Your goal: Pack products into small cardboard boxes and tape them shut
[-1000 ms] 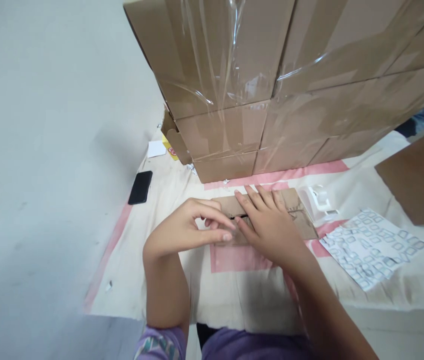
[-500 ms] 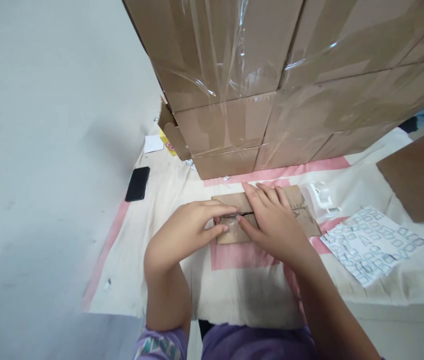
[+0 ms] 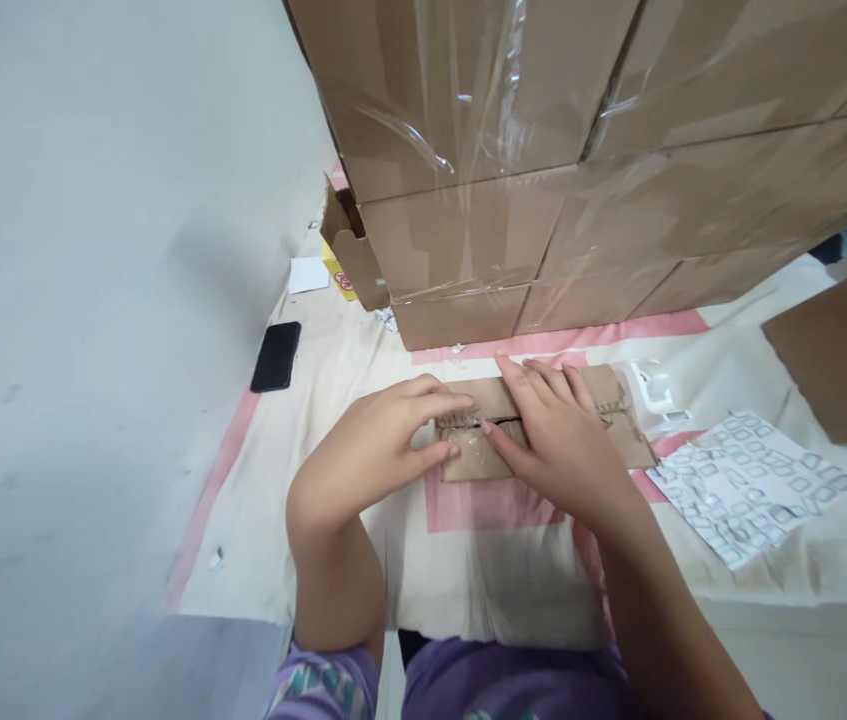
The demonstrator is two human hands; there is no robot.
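A flat brown cardboard piece [image 3: 622,425] with a slit along its middle lies on the cream cloth [image 3: 333,540] with pink stripes. My left hand [image 3: 378,440] pinches the piece's left end, thumb below and fingers on top. My right hand [image 3: 554,440] lies flat on the piece's middle, fingers stretched out and pressing down beside the slit. Both thumbs meet near the slit.
A tall stack of cardboard boxes [image 3: 543,160] wrapped in clear film stands just behind. A black phone [image 3: 276,356] lies left, a white plastic part [image 3: 655,390] and a printed sheet [image 3: 757,485] right. A brown cardboard sheet [image 3: 843,350] sits far right; a grey floor [image 3: 93,300] lies left.
My left fingers have closed further onto the cardboard's left end, and my right hand has shifted slightly right along it. The view has tilted a little.
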